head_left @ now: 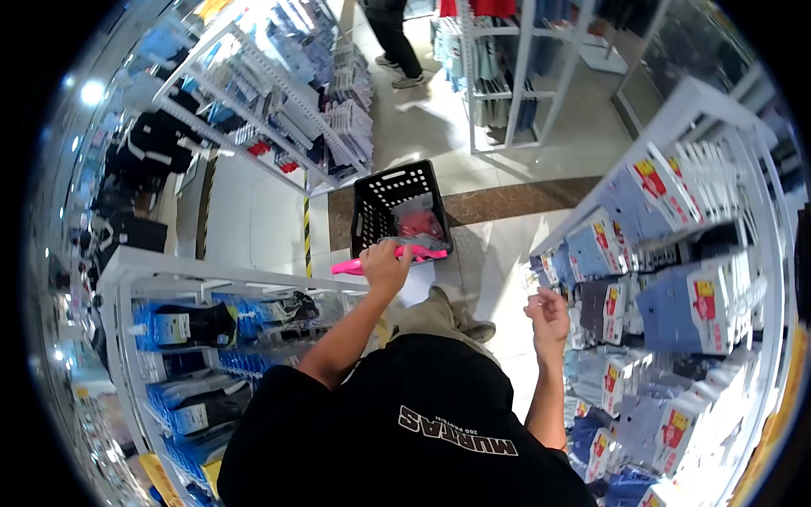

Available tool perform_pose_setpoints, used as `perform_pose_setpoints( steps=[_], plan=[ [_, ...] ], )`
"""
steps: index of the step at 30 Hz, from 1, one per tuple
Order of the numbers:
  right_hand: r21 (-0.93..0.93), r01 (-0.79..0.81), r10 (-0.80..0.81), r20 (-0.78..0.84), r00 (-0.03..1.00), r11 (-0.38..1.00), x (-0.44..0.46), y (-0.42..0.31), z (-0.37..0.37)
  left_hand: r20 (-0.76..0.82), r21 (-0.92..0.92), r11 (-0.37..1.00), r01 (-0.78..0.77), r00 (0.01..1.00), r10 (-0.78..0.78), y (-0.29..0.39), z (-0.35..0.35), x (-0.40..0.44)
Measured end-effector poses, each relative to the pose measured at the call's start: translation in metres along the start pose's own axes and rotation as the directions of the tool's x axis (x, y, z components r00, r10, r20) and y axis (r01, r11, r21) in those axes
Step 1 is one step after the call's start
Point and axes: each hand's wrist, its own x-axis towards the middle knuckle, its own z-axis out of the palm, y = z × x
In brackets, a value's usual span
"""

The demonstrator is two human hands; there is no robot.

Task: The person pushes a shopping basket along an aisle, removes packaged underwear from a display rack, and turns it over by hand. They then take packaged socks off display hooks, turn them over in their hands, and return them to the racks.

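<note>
My left hand (386,269) is closed around the bright pink handle (348,267) of a black plastic shopping basket (363,221) with perforated walls. Inside the basket lies a clear plastic package with something red (420,223) in it; its kind cannot be made out. My right hand (549,314) is raised beside the rack on the right, with nothing in it and the fingers loosely bent and apart. Closest to it hang packaged garments (598,306) with red and yellow labels, which the hand does not visibly touch.
A white rack (693,106) of hanging packs runs along my right. On my left stands another white rack (160,264) with blue-and-black packages (186,325). Further shelving with folded packs (291,110) stands ahead. Beyond the basket a person (393,38) in dark trousers stands on the tiled floor (498,245).
</note>
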Motion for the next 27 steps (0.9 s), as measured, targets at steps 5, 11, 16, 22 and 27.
perform_pose_setpoints(
  steps=[5, 11, 16, 22, 27],
  plan=[
    [-0.174, -0.035, 0.072, 0.209, 0.975, 0.984, 0.037, 0.003, 0.053, 0.044, -0.044, 0.998, 0.041, 0.998, -0.039, -0.005, -0.009, 0.005],
    [-0.340, 0.014, 0.138, 0.418, 0.898, 0.940, 0.071, 0.006, 0.128, 0.159, -0.224, 0.974, -0.029, 0.985, 0.066, -0.026, -0.028, 0.015],
    [-0.529, 0.287, 0.122, 0.609, 0.784, 0.799, 0.088, 0.035, 0.189, 0.199, -0.269, 0.962, 0.036, 0.980, 0.019, -0.049, 0.000, 0.008],
    [-0.481, 0.607, -0.063, 0.749, 0.659, 0.632, 0.110, 0.063, 0.247, 0.302, -0.103, 0.989, 0.109, 0.950, -0.073, -0.040, -0.001, 0.021],
    [-0.445, 0.482, 0.107, 0.808, 0.579, 0.754, 0.126, 0.087, 0.271, 0.264, -0.167, 0.972, 0.168, 0.957, -0.120, -0.047, 0.005, 0.026]
  ],
)
